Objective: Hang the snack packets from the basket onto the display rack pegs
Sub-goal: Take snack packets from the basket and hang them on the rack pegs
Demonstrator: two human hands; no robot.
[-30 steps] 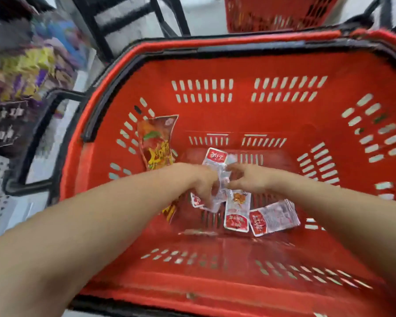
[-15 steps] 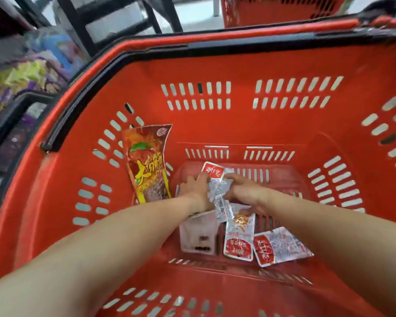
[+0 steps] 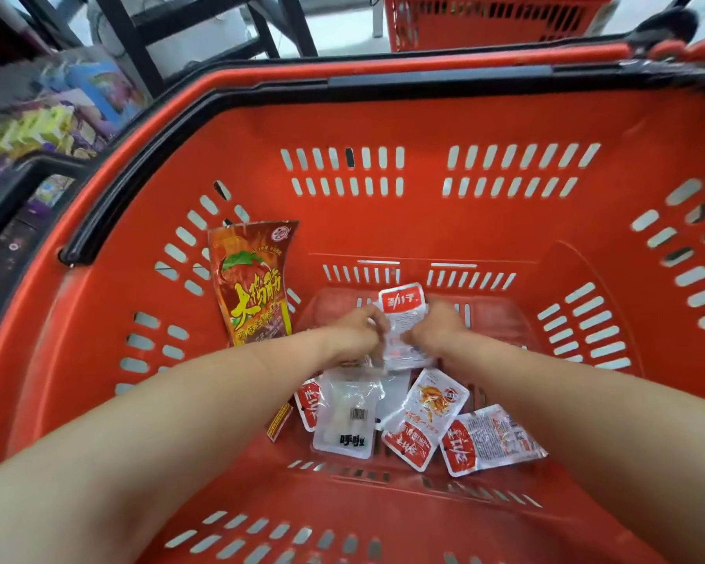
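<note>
Snack packets (image 3: 424, 417) lie loose in the basket (image 3: 424, 124), lower centre, none visibly hung, while left hand (image 3: 357, 335) and right hand (image 3: 438, 331) together grip one red-topped packet (image 3: 401, 315).

A single wide-angle camera, worn on the head, looks steeply down into the red basket (image 3: 424, 225) from close above its near rim, facing its far wall. Left hand (image 3: 353, 335) and right hand (image 3: 438, 331) grip a snack packet (image 3: 401, 315) mid-frame over the basket's floor; a second basket (image 3: 485, 26) shows beyond the far rim.
</note>
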